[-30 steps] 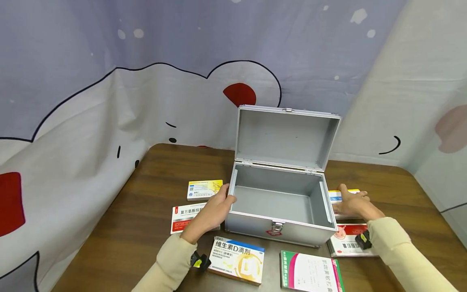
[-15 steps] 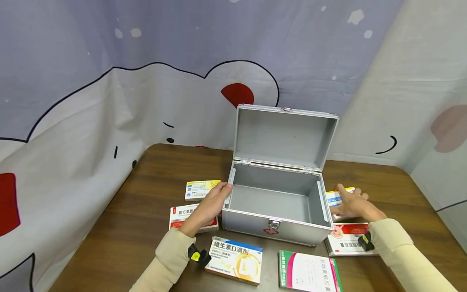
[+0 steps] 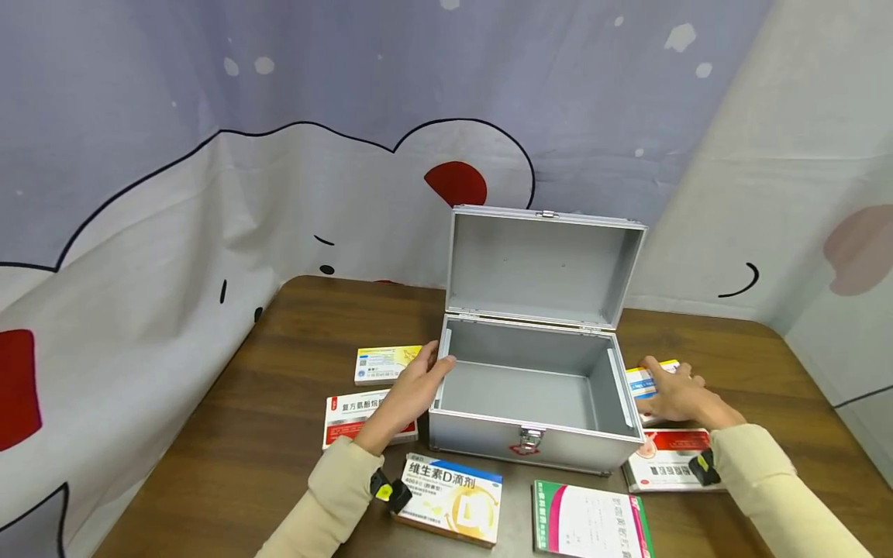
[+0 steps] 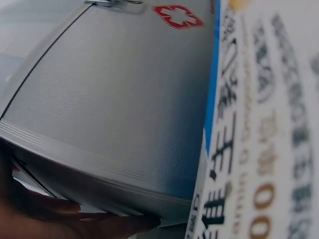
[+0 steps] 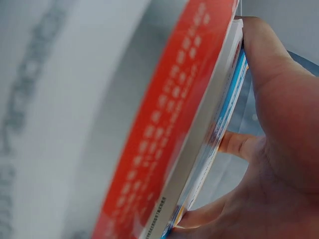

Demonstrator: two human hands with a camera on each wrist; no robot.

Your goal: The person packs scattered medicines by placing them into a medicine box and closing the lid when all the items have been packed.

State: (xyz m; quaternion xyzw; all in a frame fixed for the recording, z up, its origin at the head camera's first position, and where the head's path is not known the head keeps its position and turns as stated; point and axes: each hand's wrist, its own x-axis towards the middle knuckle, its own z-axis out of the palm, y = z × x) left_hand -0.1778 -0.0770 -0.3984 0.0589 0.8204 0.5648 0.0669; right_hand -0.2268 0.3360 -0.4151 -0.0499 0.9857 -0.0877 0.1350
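Observation:
An open-lidded silver metal case with a red cross on its front stands on the table. My left hand grips the case's left wall, with the thumb over the rim and the other fingers along the outside. In the left wrist view these fingers lie against the case's side. To the right of the case, my right hand holds a white, blue and yellow medicine box on the table. The right wrist view shows thumb and fingers at that box's edges; the palm stands apart from it.
A red-and-white medicine box lies under my right wrist. In front are a vitamin D box and a green-edged box. A yellow-white box and another red-and-white box lie left. A curtain hangs behind.
Over the last half second my left hand has shifted slightly right, and the case's front has swung a little right with it. My right hand has stayed at its box.

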